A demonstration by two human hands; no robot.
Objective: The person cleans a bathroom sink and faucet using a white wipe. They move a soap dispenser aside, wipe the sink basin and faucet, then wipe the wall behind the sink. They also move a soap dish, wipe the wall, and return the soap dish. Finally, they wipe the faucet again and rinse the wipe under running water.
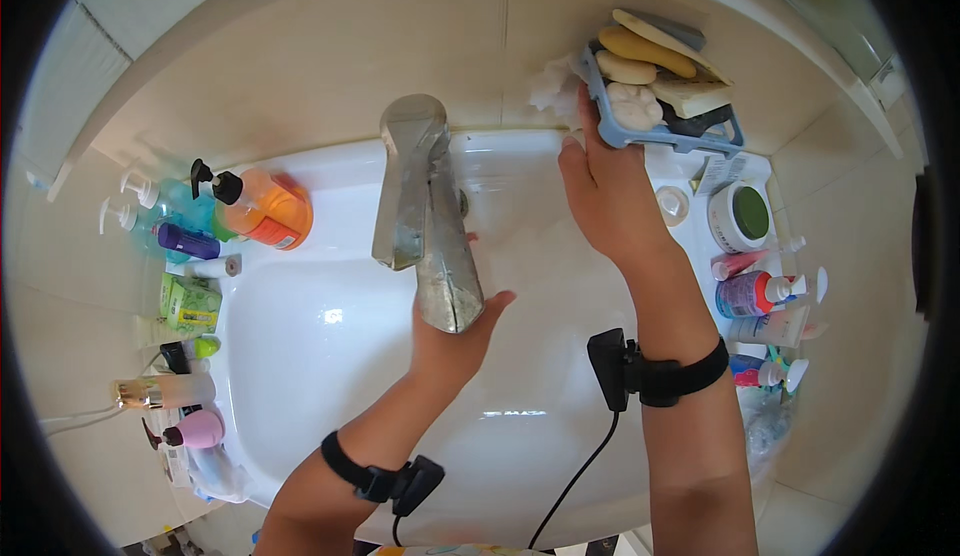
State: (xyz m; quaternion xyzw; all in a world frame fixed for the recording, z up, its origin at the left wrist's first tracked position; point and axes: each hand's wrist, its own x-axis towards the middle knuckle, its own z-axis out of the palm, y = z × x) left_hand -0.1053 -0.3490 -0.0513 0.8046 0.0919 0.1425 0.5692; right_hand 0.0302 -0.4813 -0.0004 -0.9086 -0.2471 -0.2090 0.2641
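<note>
Beneath the metal faucet (450, 278) over the white washbasin (300, 346), my left hand (450, 346) has its thumb spread out. The spout hides most of its fingers; a fingertip shows beyond it, and no object is visible in this hand. My right hand (611, 181) reaches to the lower left corner of a blue plastic soap dish (637, 136) at the wall. One finger runs up along the dish's side, and the other fingers are hidden by it. Inside are a yellow soap bar (645, 51), a whitish soap (634, 106) and other bars.
On the left rim stand an orange pump bottle (270, 207), a green box (191, 305) and a pink pump bottle (201, 430). The right rim holds a green-lidded jar (739, 217), a purple bottle (742, 293) and several tubes. Black straps with cabled devices (611, 368) circle both forearms.
</note>
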